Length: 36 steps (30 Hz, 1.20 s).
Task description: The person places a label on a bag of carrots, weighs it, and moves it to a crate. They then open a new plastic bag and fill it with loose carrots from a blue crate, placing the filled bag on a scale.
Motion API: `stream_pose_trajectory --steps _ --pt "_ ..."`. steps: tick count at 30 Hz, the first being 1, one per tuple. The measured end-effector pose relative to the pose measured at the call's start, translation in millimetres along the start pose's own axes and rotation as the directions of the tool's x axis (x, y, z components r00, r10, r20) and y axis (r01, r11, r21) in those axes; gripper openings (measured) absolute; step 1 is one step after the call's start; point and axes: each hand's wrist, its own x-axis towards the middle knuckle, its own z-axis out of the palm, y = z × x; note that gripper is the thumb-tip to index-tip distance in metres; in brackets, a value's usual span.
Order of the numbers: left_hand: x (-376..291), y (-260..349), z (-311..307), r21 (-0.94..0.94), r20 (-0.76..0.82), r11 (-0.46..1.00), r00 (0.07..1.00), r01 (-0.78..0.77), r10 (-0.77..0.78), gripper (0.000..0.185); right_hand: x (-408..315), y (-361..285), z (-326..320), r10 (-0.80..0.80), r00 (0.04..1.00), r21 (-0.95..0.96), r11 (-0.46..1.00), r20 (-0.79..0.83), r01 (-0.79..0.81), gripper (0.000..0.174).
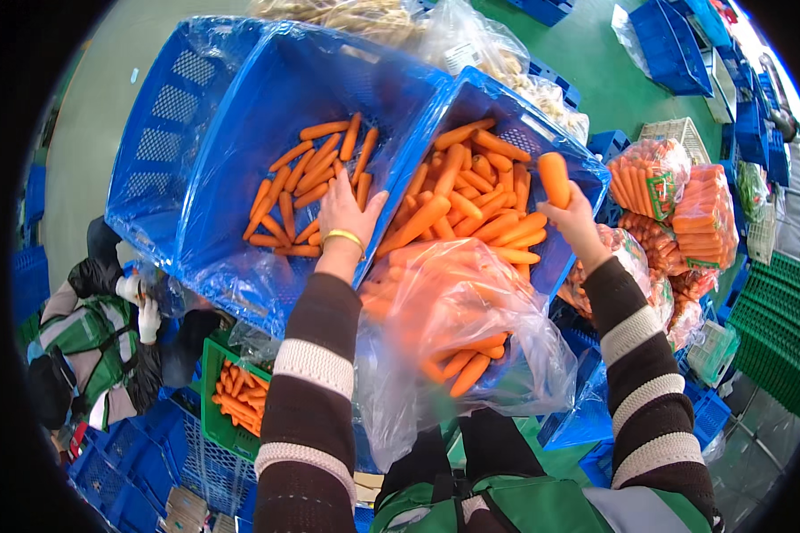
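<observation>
My right hand (573,216) grips a thick carrot (554,178), raised above the right end of a blue plastic crate (577,150) piled with loose carrots (483,183). To the left, my left hand (347,206) reaches into a second blue crate (273,86). Its thumb stands apart from the fingers, and the fingertips touch or hover over a smaller layer of carrots (300,176). A yellow bracelet is on that wrist. Nearest my body, a clear plastic bag (467,286) full of carrots lies over the right crate's near side, its mouth spread toward me.
Another blue crate (167,133) adjoins on the left. A co-worker in white gloves (143,310) works at lower left, beside a green crate (208,400) of carrots. Bagged carrots (703,216) are stacked at right. Plastic bags of pale produce (470,43) lie beyond the crates.
</observation>
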Motion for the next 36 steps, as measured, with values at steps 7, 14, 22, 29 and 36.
stream_pose_trajectory --steps 7,14,22,29,36 --pt "-3.3 19.3 57.4 0.081 0.233 0.978 0.951 0.190 -0.204 0.053 54.5 57.4 23.0 -0.011 0.998 -0.232 0.973 -0.058 -0.003 0.045" --pt "-7.1 9.6 74.5 0.119 0.083 0.990 0.993 0.077 -0.087 0.047 93.8 76.0 44.1 -0.184 0.982 -0.482 0.857 0.049 0.184 0.048" --pt "-8.3 8.0 77.9 0.149 -0.030 0.989 0.999 -0.016 0.021 0.042 89.1 45.9 108.6 -0.001 0.973 0.065 0.998 0.232 -0.014 0.057" --pt "-6.7 8.6 75.7 0.124 -0.012 0.992 1.000 -0.007 0.009 0.044 110.9 17.2 174.8 0.301 0.953 -0.175 0.937 -0.043 -0.303 0.069" --pt "-7.5 7.2 77.1 0.156 -0.021 0.988 1.000 -0.002 0.005 0.042 74.7 -12.5 105.6 0.106 0.949 0.587 0.764 0.296 -0.268 0.060"
